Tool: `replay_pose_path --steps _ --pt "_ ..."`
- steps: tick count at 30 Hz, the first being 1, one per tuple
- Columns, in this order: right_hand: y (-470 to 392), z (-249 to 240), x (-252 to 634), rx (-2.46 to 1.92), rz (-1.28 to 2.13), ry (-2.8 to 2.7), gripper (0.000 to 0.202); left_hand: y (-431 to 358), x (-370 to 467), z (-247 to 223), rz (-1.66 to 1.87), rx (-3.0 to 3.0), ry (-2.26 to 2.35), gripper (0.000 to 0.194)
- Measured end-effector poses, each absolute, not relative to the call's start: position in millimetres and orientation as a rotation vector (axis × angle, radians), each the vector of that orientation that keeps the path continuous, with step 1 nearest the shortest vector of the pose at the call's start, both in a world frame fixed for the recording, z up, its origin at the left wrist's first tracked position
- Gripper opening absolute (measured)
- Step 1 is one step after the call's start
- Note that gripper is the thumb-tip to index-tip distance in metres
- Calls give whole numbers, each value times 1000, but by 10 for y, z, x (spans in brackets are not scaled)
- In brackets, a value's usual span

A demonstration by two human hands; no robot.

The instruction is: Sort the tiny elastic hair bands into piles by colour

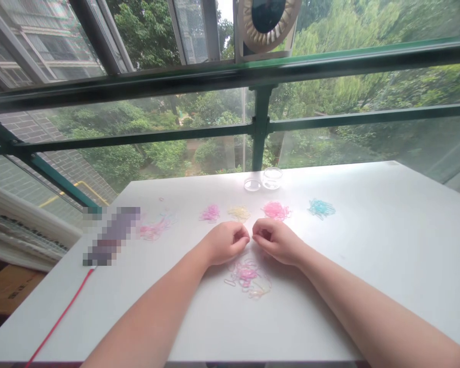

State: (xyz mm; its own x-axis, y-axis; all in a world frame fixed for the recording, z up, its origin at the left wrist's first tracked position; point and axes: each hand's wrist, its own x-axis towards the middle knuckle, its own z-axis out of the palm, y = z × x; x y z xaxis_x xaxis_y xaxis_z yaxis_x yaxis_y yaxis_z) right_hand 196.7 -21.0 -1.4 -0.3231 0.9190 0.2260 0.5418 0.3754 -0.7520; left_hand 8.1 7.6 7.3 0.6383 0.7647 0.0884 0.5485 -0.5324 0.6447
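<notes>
My left hand (pixel 228 243) and my right hand (pixel 278 241) face each other above the table, their fingertips pinched and almost meeting. Whatever is between the fingertips is too small or hidden to make out. Just below them lies a loose pile of mixed pink, purple and pale rubber bands (pixel 247 273). Beyond the hands sit sorted piles: purple bands (pixel 210 212), yellow bands (pixel 238 212), pink bands (pixel 276 210) and teal bands (pixel 321 208). Farther left, a looser pink and pale pile (pixel 153 228) is spread out.
The white table (pixel 387 245) stands against a window with a green railing (pixel 260 128). Near its far edge are a clear round container (pixel 272 178) and a clear lid (pixel 252 185). A blurred-out object (pixel 113 237) with a red cable (pixel 61 317) lies at the left.
</notes>
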Motion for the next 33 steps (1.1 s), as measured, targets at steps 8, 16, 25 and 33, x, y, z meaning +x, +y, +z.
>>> replay_pose_path --steps 8,16,25,33 --pt "-189 -47 1993 -1255 737 -1980 7 84 74 77 491 2278 1024 14" --pt "-174 -38 1988 -1359 676 -1898 6 87 73 61 484 2281 1039 15" --pt "-211 -46 2010 -1239 725 -2024 7 85 86 66 470 2279 1071 21" --pt "-183 -80 2049 -1300 771 -2015 8 145 97 -31 512 2258 1077 22"
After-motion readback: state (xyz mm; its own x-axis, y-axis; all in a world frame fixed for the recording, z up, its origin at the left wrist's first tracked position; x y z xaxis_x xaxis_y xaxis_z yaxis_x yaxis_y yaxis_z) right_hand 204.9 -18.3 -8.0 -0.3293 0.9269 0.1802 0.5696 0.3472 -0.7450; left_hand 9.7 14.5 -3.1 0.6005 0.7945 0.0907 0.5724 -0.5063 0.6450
